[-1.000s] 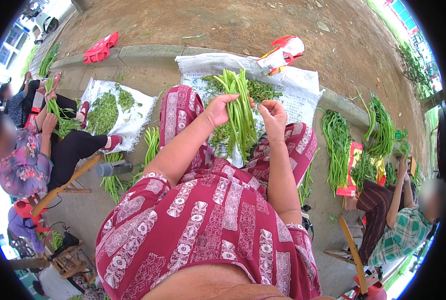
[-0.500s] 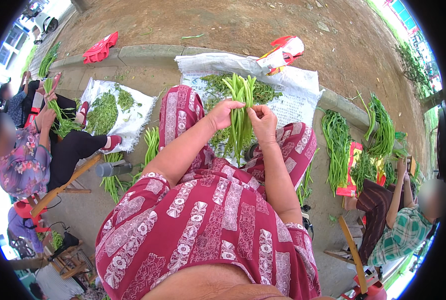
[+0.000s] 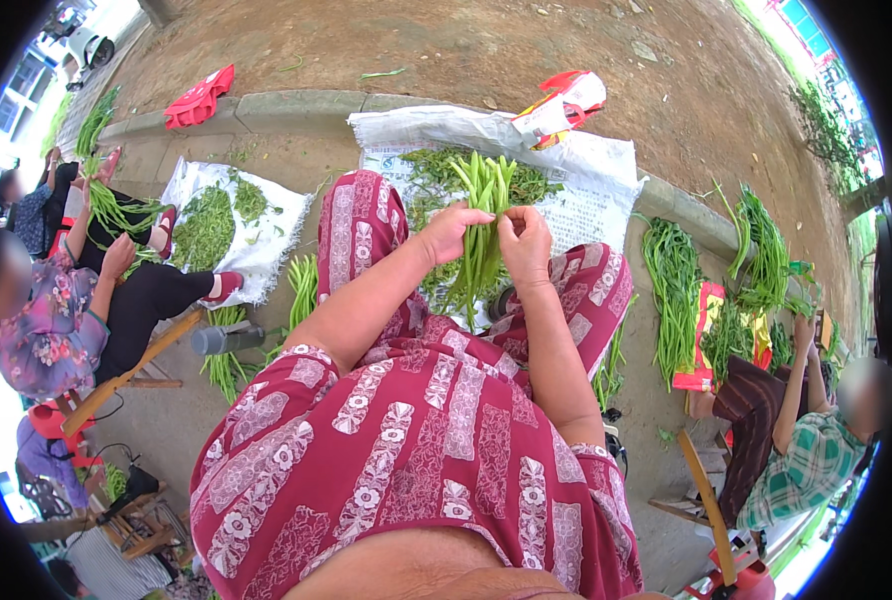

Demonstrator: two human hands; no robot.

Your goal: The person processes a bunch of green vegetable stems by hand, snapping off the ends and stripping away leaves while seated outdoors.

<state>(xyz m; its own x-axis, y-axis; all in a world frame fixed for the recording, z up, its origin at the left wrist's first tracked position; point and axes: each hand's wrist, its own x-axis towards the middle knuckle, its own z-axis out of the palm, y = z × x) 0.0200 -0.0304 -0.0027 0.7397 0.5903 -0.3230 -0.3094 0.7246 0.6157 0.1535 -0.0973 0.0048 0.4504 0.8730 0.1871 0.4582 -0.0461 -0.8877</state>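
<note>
Between my knees I hold up a bunch of long green vegetable stems [image 3: 484, 190], thicker pale ends on top and the thinner ends hanging down. My left hand [image 3: 452, 232] is wrapped round its middle, thumb laid across the front. On the bunch's right side, my right hand [image 3: 527, 242] is closed in a pinch; what sits between its fingertips is too small to make out. Below lies a white woven sack [image 3: 591, 190] spread flat, strewn with picked green leaves [image 3: 431, 170].
More stems [image 3: 304, 285] lie by my left leg, near a grey bottle [image 3: 228, 338]. Long green bundles [image 3: 674, 290] rest along the kerb at right. Co-workers sit on both sides. A red and white bag [image 3: 563, 108] lies on the sack's far edge.
My left hand keeps its hold while the bunch tilts slightly and its tops fan out to the right. My right hand has shifted a little up and left. The left co-worker's hands moved apart.
</note>
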